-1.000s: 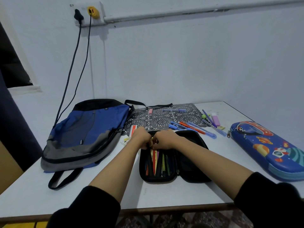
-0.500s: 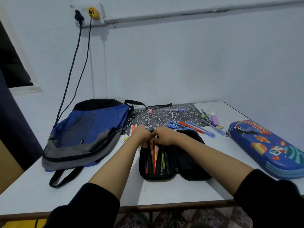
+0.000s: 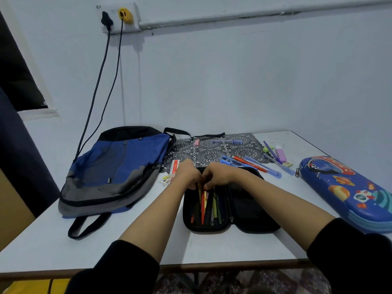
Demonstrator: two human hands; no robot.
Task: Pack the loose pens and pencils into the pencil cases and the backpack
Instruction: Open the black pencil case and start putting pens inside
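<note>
A black pencil case (image 3: pixel 252 211) lies open at the table's front middle. Its left half holds several pencils and pens (image 3: pixel 209 206) standing side by side. My left hand (image 3: pixel 187 175) and my right hand (image 3: pixel 219 176) meet over the upper end of that half, fingers curled down and pinching the tops of the pencils. Several loose pens (image 3: pixel 252 164) lie just behind the case on a patterned mat (image 3: pixel 212 154). A blue space-print pencil case (image 3: pixel 350 192) lies zipped at the right. The blue and grey backpack (image 3: pixel 118 166) lies flat at the left.
One blue pen (image 3: pixel 228 141) and a pink eraser (image 3: pixel 197 142) lie at the mat's back. A purple highlighter (image 3: pixel 280 153) and more pens are at the right rear. A red-white ruler (image 3: pixel 175 166) pokes out by my left hand. Two cables hang behind the backpack.
Both hands stay together at the top of the open black case; they have shifted slightly, and the pencil tops under the fingers have moved a little.
</note>
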